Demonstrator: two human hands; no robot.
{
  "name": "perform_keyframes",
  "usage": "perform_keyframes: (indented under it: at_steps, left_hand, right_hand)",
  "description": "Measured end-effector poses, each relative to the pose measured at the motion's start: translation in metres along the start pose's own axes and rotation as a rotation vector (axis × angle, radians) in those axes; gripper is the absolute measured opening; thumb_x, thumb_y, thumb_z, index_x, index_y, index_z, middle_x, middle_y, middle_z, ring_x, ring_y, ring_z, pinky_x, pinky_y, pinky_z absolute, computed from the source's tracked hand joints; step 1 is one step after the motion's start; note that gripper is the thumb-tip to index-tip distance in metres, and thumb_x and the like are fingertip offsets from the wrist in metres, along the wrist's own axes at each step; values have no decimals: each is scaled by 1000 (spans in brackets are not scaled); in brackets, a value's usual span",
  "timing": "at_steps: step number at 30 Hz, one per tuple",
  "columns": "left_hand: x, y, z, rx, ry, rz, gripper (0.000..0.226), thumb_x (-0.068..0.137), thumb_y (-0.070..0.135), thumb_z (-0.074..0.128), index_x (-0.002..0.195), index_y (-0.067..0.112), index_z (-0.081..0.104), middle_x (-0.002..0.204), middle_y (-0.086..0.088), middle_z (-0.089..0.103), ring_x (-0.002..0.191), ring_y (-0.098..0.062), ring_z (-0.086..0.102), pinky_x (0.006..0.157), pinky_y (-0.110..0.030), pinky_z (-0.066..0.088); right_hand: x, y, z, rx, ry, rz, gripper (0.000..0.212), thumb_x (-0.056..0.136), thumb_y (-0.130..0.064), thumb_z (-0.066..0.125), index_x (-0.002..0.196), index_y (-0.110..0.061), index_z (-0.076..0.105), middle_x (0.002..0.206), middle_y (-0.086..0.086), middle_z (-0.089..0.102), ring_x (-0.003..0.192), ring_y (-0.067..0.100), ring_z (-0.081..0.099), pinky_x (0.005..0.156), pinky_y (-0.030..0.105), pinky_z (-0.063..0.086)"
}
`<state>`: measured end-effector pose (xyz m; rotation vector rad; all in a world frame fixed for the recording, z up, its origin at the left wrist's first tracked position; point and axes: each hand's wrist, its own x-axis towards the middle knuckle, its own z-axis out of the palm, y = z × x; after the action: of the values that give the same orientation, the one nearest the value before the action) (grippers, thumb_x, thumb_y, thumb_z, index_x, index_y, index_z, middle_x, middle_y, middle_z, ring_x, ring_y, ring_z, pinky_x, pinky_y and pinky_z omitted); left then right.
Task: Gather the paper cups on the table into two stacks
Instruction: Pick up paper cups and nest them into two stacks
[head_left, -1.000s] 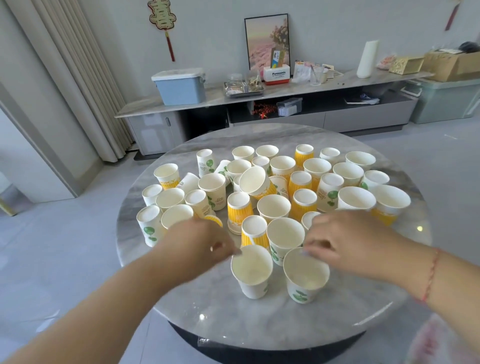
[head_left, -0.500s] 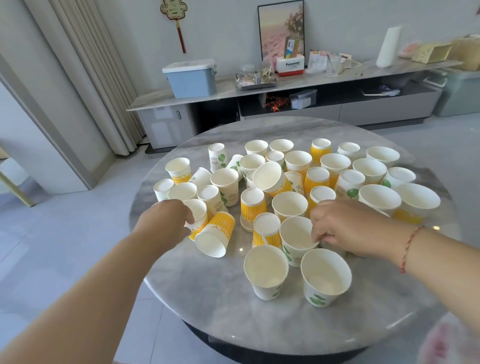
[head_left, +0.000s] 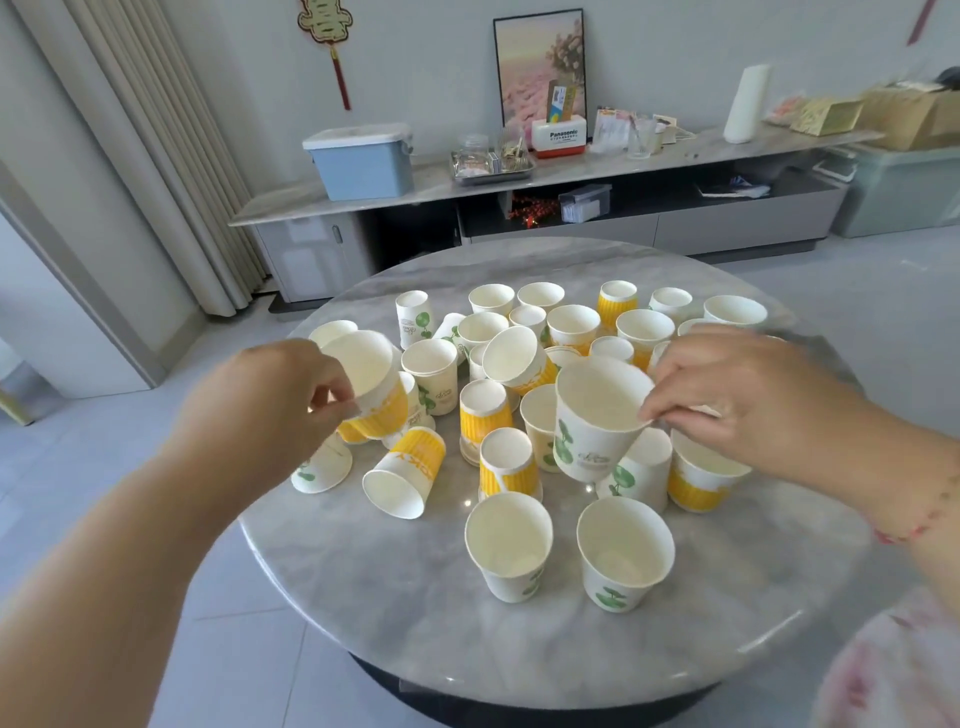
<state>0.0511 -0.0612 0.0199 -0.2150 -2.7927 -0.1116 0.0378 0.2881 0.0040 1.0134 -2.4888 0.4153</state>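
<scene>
Paper rim pinched between thumb and fingers: that is how each hand carries its cup. The right hand (head_left: 753, 400) grasps a white cup with green leaves (head_left: 592, 423) by the right edge of its mouth, lifted clear of the table and tilted so the opening faces the camera, probably so it can drop straight into another cup. The left hand (head_left: 270, 410) pinches the near-left rim of a yellow-banded cup (head_left: 371, 387) the same way, raised above the cups at the left of the cluster. A rim grip leaves the tapered body free to slide into the next cup.

Below and nearer stand two upright green-leaf cups (head_left: 511, 545), side by side and apart from the crowd; they look like the bases meant for the two stacks. Just left of them a yellow cup (head_left: 408, 473) lies on its side, mouth toward the near edge. Behind, the rest of the cups (head_left: 571, 325) crowd the middle and far part of the round marble table (head_left: 415, 613), some upright, some upside down, one tipped against its neighbours. Stacking has barely begun, judging by how many are loose.
</scene>
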Motion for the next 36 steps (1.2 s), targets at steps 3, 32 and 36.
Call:
perform_keyframes:
  at_steps: [3,32,36]
  left_hand:
    - [-16,35,-26,-190,-66,177,8,71,31,76,66,31,70,61,14,55,66,-9,53,55,-20,38]
    - [71,89,75,-327,-105,-93,17,82,31,68,93,21,75,95,1,71,92,-20,62,76,-33,51]
    - [96,93,114,-209,-74,-68,31,78,43,69,102,22,71,102,-1,65,104,-22,55,82,-32,43]
  right_hand:
    - [-11,-12,-24,68,12,-39,14,75,-25,62,70,-24,74,69,-10,61,69,5,45,65,18,38]
    - [47,9,69,-141,-356,189,22,83,-34,59,99,-27,72,90,-3,65,98,22,54,78,32,44]
    - [46,19,94,-272,-449,110,25,85,-34,56,104,-24,68,101,0,63,104,23,51,80,32,35]
